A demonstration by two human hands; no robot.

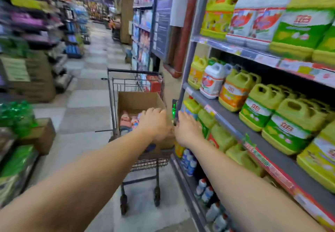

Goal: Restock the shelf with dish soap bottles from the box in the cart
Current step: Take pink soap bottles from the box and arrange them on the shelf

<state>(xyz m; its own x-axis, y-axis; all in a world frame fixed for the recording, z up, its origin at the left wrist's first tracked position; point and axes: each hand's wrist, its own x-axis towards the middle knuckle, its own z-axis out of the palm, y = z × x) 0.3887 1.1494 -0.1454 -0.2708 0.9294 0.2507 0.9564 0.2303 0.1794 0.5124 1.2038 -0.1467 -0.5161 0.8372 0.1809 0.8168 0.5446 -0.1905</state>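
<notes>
Bare forearms stretch forward from the bottom edge, both hands out over the cart (139, 161). The left hand (154, 121) is over the near rim of the box (139, 101), fingers bent down into it; blur hides whether they hold anything. The right hand (187, 127) reaches between box and shelf (253, 137), fingers curled forward by the shelf's upright post; its grip I cannot tell either. In the open cardboard box sit bottles (129, 121) with pink and red labels. The cart stands just beside the shelf, which carries yellow, green and white jugs (288, 121) on several levels. Beyond, a tiled aisle (94, 54) runs away between stocked racks.
</notes>
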